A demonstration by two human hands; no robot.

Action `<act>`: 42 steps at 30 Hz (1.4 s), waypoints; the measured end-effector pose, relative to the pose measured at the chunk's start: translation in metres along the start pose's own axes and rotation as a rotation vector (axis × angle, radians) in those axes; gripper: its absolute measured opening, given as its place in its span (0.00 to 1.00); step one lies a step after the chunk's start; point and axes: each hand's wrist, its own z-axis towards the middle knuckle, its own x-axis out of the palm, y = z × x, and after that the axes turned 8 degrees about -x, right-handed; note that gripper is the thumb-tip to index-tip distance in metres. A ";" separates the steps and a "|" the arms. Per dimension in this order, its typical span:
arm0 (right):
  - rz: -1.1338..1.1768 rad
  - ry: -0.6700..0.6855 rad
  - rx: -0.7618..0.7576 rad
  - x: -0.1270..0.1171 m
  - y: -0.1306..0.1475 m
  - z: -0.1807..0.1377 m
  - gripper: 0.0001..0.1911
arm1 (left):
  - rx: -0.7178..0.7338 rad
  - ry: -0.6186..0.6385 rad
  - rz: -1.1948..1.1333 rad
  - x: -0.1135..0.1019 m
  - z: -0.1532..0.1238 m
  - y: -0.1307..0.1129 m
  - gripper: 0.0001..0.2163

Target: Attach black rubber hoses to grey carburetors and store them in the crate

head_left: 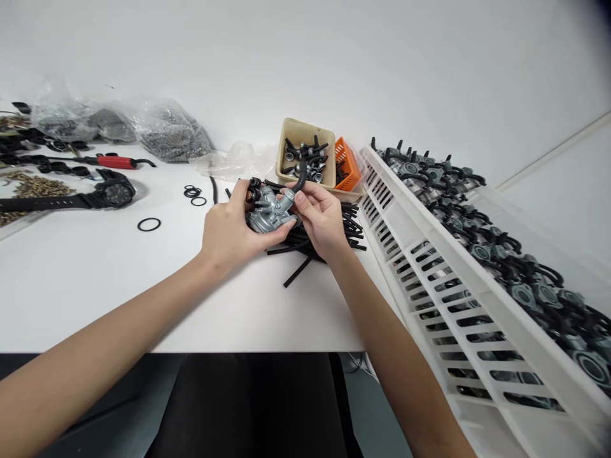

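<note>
At the far left of the white bench (pixel 71 280) lie brass bits (pixel 35 186), a black watch (pixel 112 193) on its side and a red-handled tool (pixel 116 161), with clear bags (pixel 167 130) of small parts behind them. Next come loose black rings (pixel 149 224), one alone and a few clustered nearer the middle. The left hand (pixel 229 232) has its grip closed around a grey carburetor (pixel 268 213), held just above the bench, thumb along its underside. The right hand (pixel 321 219) grips the same carburetor from the other side, its fingertips pinching a black hose (pixel 300 179) that curves up from the body. Under and just beyond both hands lies a heap of cut hoses (pixel 329 238). Behind it stands a beige box (pixel 305 152) of black fittings, with an orange bin (pixel 347 165) touching its right side. At the right, a white slatted crate (pixel 429 254) runs along the bench edge, filled with rows of carburetors (pixel 501 254) already carrying hoses.
</note>
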 end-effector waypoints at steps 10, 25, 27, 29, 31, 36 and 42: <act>-0.010 0.085 -0.012 -0.004 0.005 -0.001 0.18 | -0.028 0.039 -0.064 0.000 -0.001 -0.002 0.28; 0.044 0.035 0.029 0.000 0.004 0.000 0.19 | -0.002 0.026 -0.040 0.000 -0.001 -0.001 0.28; 0.028 0.029 0.032 0.001 0.005 0.000 0.20 | 0.001 0.023 -0.034 0.000 -0.001 -0.001 0.28; 0.011 0.029 0.034 0.002 0.006 -0.001 0.21 | 0.006 0.019 -0.031 0.000 -0.001 -0.001 0.28; 0.010 0.043 0.039 0.002 0.006 -0.001 0.21 | 0.009 0.013 -0.024 0.000 -0.001 -0.001 0.28; 0.032 0.062 0.041 0.001 0.005 -0.001 0.20 | 0.008 0.008 -0.002 -0.001 -0.002 -0.002 0.29; -0.005 0.011 0.071 0.005 0.009 -0.001 0.21 | 0.005 -0.005 0.031 -0.001 -0.002 -0.003 0.29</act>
